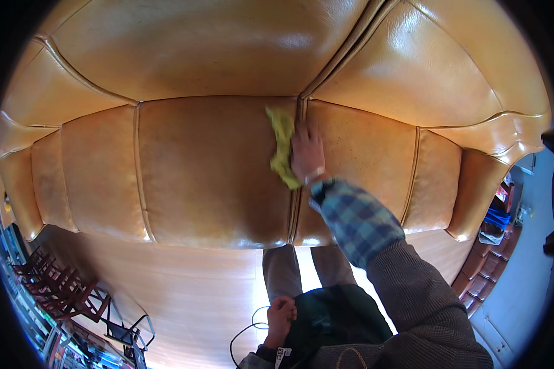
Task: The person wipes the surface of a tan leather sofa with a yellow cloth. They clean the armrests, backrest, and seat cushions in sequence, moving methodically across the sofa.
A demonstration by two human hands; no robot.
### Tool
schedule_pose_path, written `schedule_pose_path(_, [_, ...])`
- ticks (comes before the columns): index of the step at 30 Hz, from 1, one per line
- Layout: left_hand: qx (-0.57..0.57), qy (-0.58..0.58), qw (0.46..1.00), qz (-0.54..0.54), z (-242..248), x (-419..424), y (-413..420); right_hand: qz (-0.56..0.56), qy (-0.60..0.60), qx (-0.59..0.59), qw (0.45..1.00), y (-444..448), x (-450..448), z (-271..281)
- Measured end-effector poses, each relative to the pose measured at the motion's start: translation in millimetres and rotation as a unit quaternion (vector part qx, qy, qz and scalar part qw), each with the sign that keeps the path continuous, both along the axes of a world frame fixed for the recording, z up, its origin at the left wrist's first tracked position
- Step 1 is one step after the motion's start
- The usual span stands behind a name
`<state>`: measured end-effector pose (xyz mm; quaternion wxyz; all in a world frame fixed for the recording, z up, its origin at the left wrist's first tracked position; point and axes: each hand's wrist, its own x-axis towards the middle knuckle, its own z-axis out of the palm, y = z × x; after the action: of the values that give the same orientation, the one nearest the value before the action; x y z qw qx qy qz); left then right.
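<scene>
A tan leather sofa (212, 170) stretches across the view before me. My right hand (309, 151) lies over the seam between two seat cushions, with a crumpled yellow-green cloth (284, 143) at its left side, spread on the middle cushion. Both hand and cloth are slightly blurred, and part of the cloth may be under the palm. Low in the view, by my dark green garment (337, 313), my left hand (280, 318) hangs with its fingers curled; whether anything is inside them does not show.
The sofa's backrest (189, 46) rises at the top. Wooden chairs (64, 290) and a black-framed chair (124, 330) stand at the lower left. A thin dark cable (233, 341) curves near my left hand. A brown leather seat (482, 276) lies at the right.
</scene>
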<state>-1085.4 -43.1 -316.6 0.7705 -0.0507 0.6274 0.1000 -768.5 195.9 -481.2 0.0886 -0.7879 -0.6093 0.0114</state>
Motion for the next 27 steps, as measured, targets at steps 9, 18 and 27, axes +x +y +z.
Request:
schedule_pose_path(9, [0.036,-0.025,0.999,-0.021,5.6,-0.4,18.8,0.024,0.161,-0.031,0.986,-10.9,0.4,60.0])
schedule_pose_path(18, [-0.018,0.001,1.000,-0.016,12.6,1.9,15.2,0.035,0.041,-0.158,0.986,-62.7,-59.3,6.4])
schedule_pose_path(27, [0.037,0.023,0.992,-0.115,36.2,-7.4,39.4,0.189,0.467,-0.337,0.795,-195.8,-95.6,60.4])
